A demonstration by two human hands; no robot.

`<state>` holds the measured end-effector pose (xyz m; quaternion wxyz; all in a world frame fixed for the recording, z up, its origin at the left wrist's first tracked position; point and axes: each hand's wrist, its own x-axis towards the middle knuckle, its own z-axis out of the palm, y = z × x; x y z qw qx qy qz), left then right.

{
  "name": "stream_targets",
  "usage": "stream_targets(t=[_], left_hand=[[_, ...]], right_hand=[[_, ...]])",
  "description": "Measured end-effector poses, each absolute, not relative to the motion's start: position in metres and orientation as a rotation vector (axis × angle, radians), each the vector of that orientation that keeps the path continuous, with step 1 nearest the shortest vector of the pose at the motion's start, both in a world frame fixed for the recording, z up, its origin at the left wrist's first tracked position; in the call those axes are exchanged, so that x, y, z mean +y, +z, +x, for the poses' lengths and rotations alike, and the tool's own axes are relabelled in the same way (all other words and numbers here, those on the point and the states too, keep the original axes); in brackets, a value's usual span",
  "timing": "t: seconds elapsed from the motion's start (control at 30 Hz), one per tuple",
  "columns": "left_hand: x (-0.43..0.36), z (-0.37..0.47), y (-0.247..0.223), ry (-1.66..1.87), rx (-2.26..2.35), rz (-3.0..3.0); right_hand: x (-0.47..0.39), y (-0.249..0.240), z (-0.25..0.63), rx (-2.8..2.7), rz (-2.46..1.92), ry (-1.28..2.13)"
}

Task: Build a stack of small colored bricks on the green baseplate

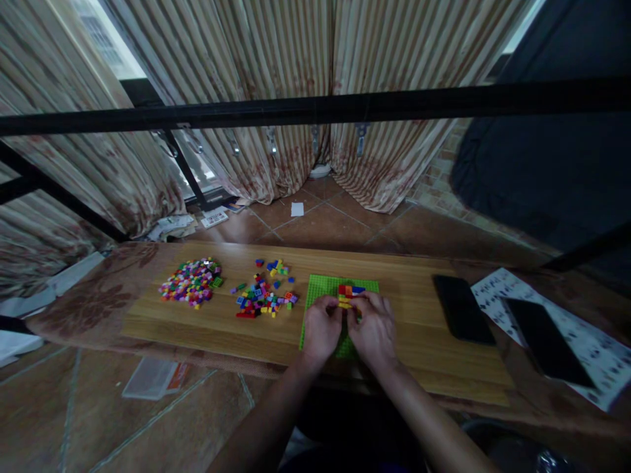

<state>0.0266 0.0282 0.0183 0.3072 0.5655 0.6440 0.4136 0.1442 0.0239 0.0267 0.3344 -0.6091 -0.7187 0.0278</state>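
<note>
A green studded baseplate (319, 284) lies on the wooden board (414, 282). Red, orange and blue bricks (351, 290) stand on its upper part. Just in front of them, small yellow bricks (344, 303) show between the fingertips of both hands. My left hand (321, 328) is closed at the yellow bricks from the left, its fingers curled over the plate. From the right, my right hand (373, 328) pinches at the same yellow bricks. The fingers hide part of the plate's middle.
Loose mixed bricks (265, 297) lie left of the plate, with a larger brick pile (191, 282) farther left. A black phone (462, 309) rests at the board's right; another dark device (547, 341) lies on a printed sheet (507, 282). A black bar (296, 113) crosses beyond the board.
</note>
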Motion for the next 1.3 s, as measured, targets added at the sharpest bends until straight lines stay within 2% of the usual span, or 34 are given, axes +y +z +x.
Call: stream_targets(t=[0.43, 1.3], left_hand=[[0.032, 0.027, 0.019, 1.217, 1.656, 1.495], [0.037, 0.022, 0.015, 1.246, 1.562, 1.395]], right_hand=[[0.031, 0.031, 0.145, -1.879, -1.562, 0.137], [0.041, 0.036, 0.148, -1.956, -1.623, 0.233]])
